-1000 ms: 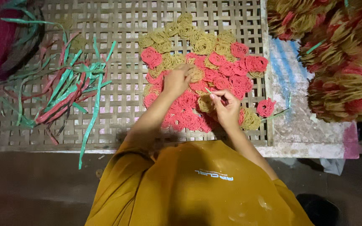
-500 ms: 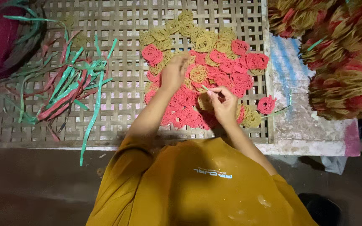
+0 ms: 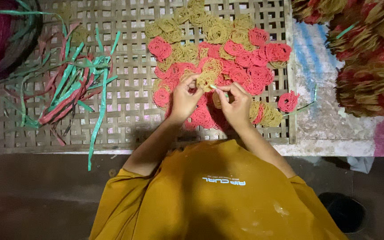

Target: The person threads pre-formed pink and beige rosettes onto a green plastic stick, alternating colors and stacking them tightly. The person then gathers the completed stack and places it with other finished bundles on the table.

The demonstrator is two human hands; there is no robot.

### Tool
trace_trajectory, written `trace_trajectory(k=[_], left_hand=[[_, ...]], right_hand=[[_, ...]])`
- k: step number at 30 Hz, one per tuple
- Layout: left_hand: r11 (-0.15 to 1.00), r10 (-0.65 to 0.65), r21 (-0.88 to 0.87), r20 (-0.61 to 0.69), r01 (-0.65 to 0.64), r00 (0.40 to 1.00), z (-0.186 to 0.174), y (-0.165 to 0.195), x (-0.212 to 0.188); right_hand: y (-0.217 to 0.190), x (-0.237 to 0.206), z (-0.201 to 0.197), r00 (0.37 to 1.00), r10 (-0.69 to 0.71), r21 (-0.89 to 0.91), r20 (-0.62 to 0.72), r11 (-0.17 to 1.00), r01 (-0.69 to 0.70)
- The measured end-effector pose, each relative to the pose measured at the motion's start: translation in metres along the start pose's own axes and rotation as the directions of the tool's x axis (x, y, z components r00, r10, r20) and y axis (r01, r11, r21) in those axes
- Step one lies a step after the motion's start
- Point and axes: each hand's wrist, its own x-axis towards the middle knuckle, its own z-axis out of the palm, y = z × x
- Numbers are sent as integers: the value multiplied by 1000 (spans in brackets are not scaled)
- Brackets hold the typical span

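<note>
- The step in hand looked like the tying or sorting of small noodle nests: both hands met over the middle of the spread of round pink and yellow lacy noodle nests [image 3: 227,66] lying on the woven bamboo lattice tray [image 3: 125,111].
- The left hand [image 3: 185,95] had its fingers closed in a pinch on a single yellow lacy noodle nest [image 3: 207,80], lifted just above the pile.
- The right hand [image 3: 236,104] was curled almost shut, its grip on a thin pale-green plastic strip [image 3: 213,87] whose end touched the held nest.
- The next move, as a judgement, would call for a steady pinch on the brittle nest while the strip was drawn round it without cracking the strands.
- The tray held two lots: the nests to the right, and a loose heap of green and red plastic strips [image 3: 67,89] to the left, well apart from the hands.
- One pink nest [image 3: 287,101] lay at the tray's right rim.
- A dark round basket [image 3: 10,40] at the far left held something deep red; what it was could not be told.
- Bundled stacks of pink and yellow nests [image 3: 365,58] were piled on the pale tabletop [image 3: 316,129] to the right.
</note>
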Motion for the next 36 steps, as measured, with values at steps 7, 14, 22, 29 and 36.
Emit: trace_trajectory(k=[7,14,22,29,36], left_hand=[[991,54,122,-22,-51,998,9,42,-15],[946,146,285,47,-154,988,15,62,-27],[986,-159,-25,196,167,968,14,59,-24],[906,179,350,189,-237,965,13,66,-18],[972,108,166,305,-164,946,13,78,-12]], right_hand=[[-4,2,0,999,31,-29,32,999,-30],[4,-3,3,991,-131,-236,12,963,130],[17,-9,3,983,-185,-201,-1,963,181],[22,-13,-4,1000,13,46,19,999,-14],[23,-18,-8,998,70,134,12,988,-71]])
